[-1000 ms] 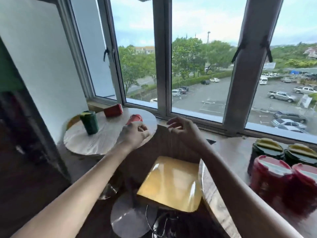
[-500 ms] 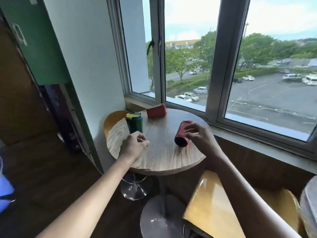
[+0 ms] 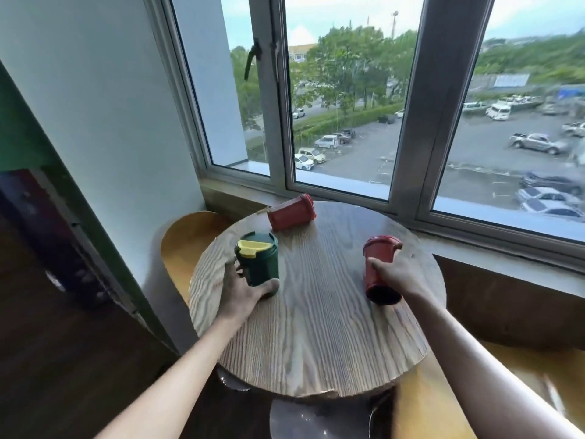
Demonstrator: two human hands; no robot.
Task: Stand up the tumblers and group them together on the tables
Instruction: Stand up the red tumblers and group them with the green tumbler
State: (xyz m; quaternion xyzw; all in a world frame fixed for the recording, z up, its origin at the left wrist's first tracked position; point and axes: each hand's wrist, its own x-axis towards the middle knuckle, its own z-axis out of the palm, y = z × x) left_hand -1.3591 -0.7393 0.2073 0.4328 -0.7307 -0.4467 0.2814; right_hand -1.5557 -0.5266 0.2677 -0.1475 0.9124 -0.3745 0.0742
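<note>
A round table (image 3: 316,337) with a pale wood-grain top carries three tumblers. A green tumbler (image 3: 260,264) with a yellow lid stands upright on it, inside the curl of the left hand (image 3: 242,291), whose thumb touches its base. A red tumbler (image 3: 378,269) is tilted in the right hand (image 3: 400,275), its dark base toward the person; whether it touches the wood cannot be told. Beyond both hands, near the far edge, a second red tumbler (image 3: 291,213) lies on its side.
</note>
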